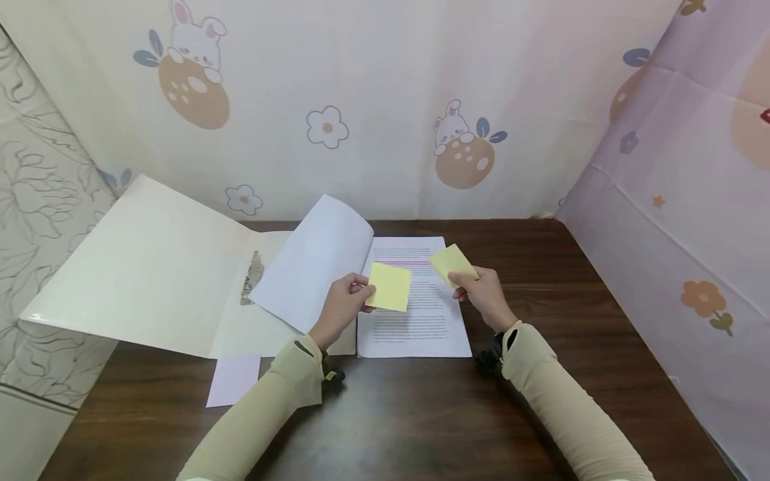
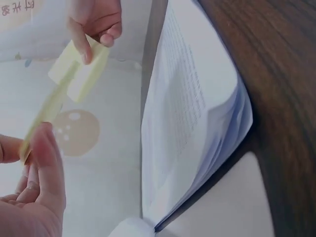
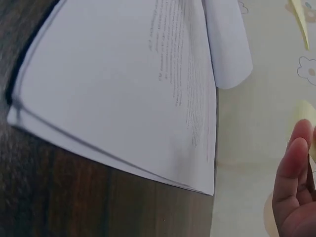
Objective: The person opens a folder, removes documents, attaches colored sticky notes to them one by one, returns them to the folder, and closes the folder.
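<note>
My left hand (image 1: 343, 304) pinches a square yellow sticky note (image 1: 390, 287) by its left edge, above the printed page. In the left wrist view that note (image 2: 49, 106) appears nearly edge-on between thumb and finger. Up and to the right, my right hand (image 1: 486, 294) grips a yellow sticky note pad (image 1: 451, 262), thumb on its near corner. Note and pad are apart in the head view. Below them lies a stack of printed sheets (image 1: 415, 334), with a pink highlighted line near the top of the page. The right wrist view cuts off most of the right hand (image 3: 296, 187).
An open white binder (image 1: 144, 267) with a metal clip (image 1: 252, 277) lies at the left. A turned sheet (image 1: 319, 267) curls over its middle. A pale lilac paper (image 1: 234, 381) sticks out under the binder's front edge. A patterned curtain (image 1: 373, 167) stands behind the wooden table (image 1: 385, 427).
</note>
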`<act>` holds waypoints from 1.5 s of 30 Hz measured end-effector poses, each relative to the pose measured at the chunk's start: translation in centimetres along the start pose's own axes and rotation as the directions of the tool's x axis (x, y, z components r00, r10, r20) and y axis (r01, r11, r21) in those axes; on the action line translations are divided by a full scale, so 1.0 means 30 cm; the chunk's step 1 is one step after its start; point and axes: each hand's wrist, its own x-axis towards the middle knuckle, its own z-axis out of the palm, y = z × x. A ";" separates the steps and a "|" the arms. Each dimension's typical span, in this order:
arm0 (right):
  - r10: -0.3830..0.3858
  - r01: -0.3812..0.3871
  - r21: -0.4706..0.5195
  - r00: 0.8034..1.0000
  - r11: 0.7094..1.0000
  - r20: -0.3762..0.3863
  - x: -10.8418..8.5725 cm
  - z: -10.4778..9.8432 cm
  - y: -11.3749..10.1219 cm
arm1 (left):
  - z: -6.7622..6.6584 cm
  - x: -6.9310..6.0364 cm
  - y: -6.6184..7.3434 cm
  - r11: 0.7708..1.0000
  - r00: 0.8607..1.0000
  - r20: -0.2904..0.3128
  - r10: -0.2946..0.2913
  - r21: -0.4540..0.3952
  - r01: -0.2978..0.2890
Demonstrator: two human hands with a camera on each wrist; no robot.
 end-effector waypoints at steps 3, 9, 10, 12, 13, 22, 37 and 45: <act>0.013 -0.013 -0.009 1.000 1.000 -0.004 -0.001 0.006 0.001 | -0.013 -0.007 0.007 1.000 1.000 0.008 -0.007 -0.001 0.007; 0.010 -0.013 0.057 0.999 0.998 0.047 -0.003 0.007 -0.003 | -0.037 -0.021 0.022 1.000 0.999 0.043 -0.015 -0.017 0.015; 0.006 -0.010 0.066 0.999 0.998 0.054 -0.004 0.008 -0.004 | -0.041 -0.022 0.023 1.000 0.999 0.052 -0.016 -0.013 0.017; 0.000 -0.004 0.069 0.998 0.998 0.063 -0.005 0.009 -0.004 | -0.051 -0.027 0.028 1.000 0.997 0.075 -0.015 0.010 0.014; -0.002 -0.002 0.064 0.998 0.998 0.067 -0.005 0.010 -0.003 | -0.057 -0.030 0.029 1.000 0.996 0.088 -0.016 0.026 0.014; 0.023 -0.024 0.017 0.997 1.000 0.067 -0.005 0.015 0.005 | -0.125 -0.056 0.019 0.989 0.992 0.089 -0.086 0.125 0.075; 0.030 -0.029 -0.054 0.999 0.998 0.029 0.001 0.024 0.016 | -0.152 -0.137 -0.074 0.950 0.937 0.308 -0.165 0.306 0.066; 0.029 -0.028 -0.043 0.999 0.999 0.037 0.000 0.028 0.019 | -0.147 -0.182 -0.105 0.891 0.902 0.384 -0.197 0.454 0.001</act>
